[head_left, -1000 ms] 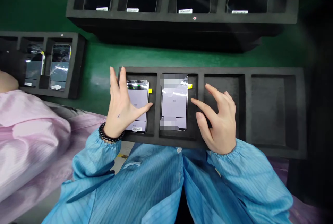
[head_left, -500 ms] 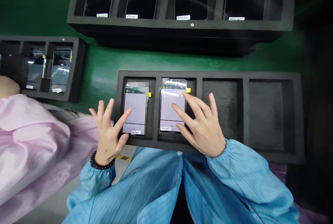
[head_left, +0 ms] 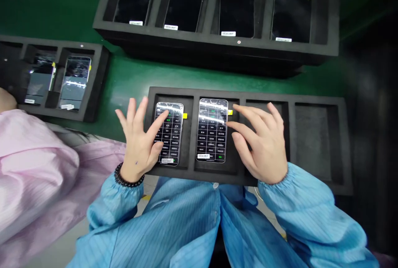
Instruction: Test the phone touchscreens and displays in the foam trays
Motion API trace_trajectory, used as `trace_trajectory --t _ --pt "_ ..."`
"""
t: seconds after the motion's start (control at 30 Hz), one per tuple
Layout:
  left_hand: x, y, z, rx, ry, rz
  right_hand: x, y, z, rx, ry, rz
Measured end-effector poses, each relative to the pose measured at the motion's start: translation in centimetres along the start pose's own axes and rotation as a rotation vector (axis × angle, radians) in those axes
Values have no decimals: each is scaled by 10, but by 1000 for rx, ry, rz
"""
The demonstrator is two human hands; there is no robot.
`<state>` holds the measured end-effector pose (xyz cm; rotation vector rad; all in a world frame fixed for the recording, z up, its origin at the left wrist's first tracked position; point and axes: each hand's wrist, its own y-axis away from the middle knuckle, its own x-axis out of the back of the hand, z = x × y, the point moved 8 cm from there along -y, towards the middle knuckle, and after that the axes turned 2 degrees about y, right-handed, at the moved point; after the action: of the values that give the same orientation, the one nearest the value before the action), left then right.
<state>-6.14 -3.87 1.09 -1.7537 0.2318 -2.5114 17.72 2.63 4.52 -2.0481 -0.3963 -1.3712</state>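
Observation:
Two smartphones lie in a black foam tray, each in its own compartment, with dark screens showing a grid of text items. My left hand is spread with its index fingertip and thumb over the left phone, holding nothing. My right hand hovers beside the right phone, fingertips near its right edge, also holding nothing. A yellow tab sticks out from the left phone, and another from the right phone.
Two foam compartments to the right hold no phone. A foam tray with several dark phones stands at the back, and another with phones sits at left on the green bench. A co-worker's pink sleeve fills the lower left.
Both phone screens have gone from a pale lilac page to a dark grid. My left hand has moved up over the left phone, and my right hand has shifted right.

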Motion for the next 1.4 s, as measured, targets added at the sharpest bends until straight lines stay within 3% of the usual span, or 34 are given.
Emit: trace_trajectory --t 0.23,0.4,0.57,0.63,0.73,0.8,0.9,0.97,1.1,1.23,1.4 --pt "-14 -1 -5 -111 127 -9 -20 7 5 -42 139 18" --pt "-17 0 -7 -123 147 -15 -30 5 8 -63 187 -101" --pt "-25 -6 -5 -145 95 -85 -16 5 7 -62 152 -3" --pt "-18 -4 -6 -137 137 -23 -4 9 1 -44 112 42" --pt "3 11 -13 -41 307 164 12 19 -14 -8 25 65" --pt "6 28 -25 111 497 219 13 28 -27 14 -40 -2" --pt "-9 56 -40 341 804 207 -2 42 -45 67 -118 -121" --pt "-19 70 -43 413 919 206 -11 50 -53 116 -120 -114" --pt "-30 79 -44 434 982 197 -24 58 -59 176 -73 -82" --pt "-29 76 -43 369 982 160 -24 60 -61 210 -65 -81" --pt "-26 74 -41 350 824 135 -31 60 -63 231 -21 -149"
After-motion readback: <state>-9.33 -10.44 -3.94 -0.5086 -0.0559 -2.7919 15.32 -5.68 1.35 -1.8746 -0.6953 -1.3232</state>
